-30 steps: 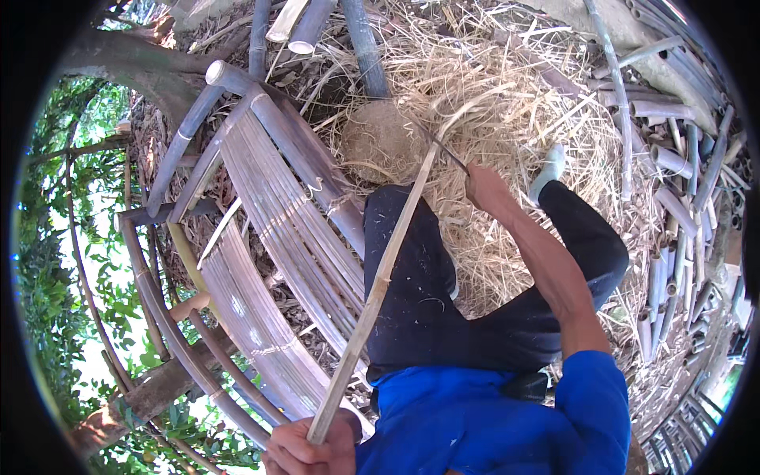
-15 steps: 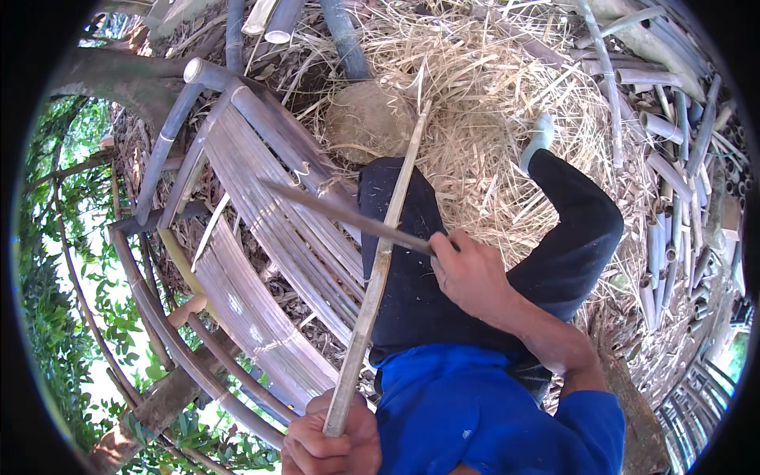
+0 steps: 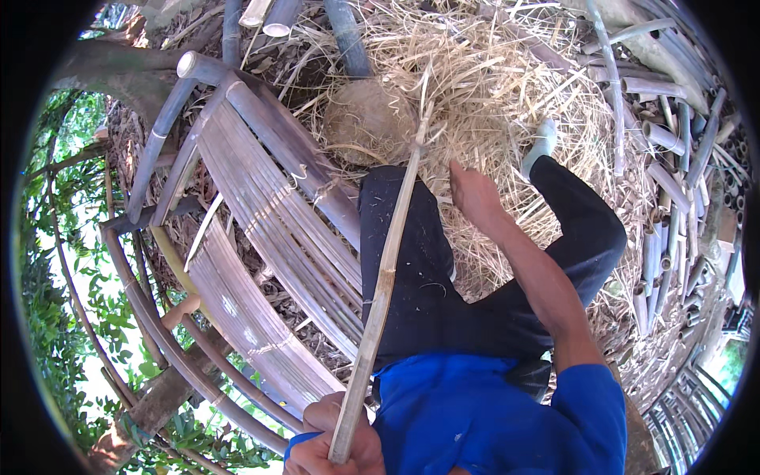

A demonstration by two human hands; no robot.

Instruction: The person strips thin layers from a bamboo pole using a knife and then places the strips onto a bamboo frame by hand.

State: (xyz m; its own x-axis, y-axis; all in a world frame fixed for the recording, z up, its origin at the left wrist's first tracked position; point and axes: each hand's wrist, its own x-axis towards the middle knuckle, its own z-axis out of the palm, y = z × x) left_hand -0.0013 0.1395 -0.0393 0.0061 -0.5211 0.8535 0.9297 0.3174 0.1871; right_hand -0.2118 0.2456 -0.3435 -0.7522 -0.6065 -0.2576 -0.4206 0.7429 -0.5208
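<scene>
A long bamboo strip [image 3: 385, 273] is shown held lengthwise over the lap, its near end enclosed in the grip of the left hand [image 3: 336, 443], which is closed fully around it at the lower edge of the view; the far end of the strip is seen against a rounded stone-like block [image 3: 366, 120] in the straw [image 3: 507, 79]. The right hand [image 3: 473, 194] is raised to the right of the strip, apart from it, with the arm extended forward; whether its grip is closed on a tool cannot be told, since the fingers are turned away and no blade is visible. The step in hand is judged to be the paring or splitting of the strip, between strokes. A fresh stroke would call for the right hand to be brought back onto the strip while the left holds it steady. A slatted bamboo bench [image 3: 261, 237] lies to the left of the strip.
</scene>
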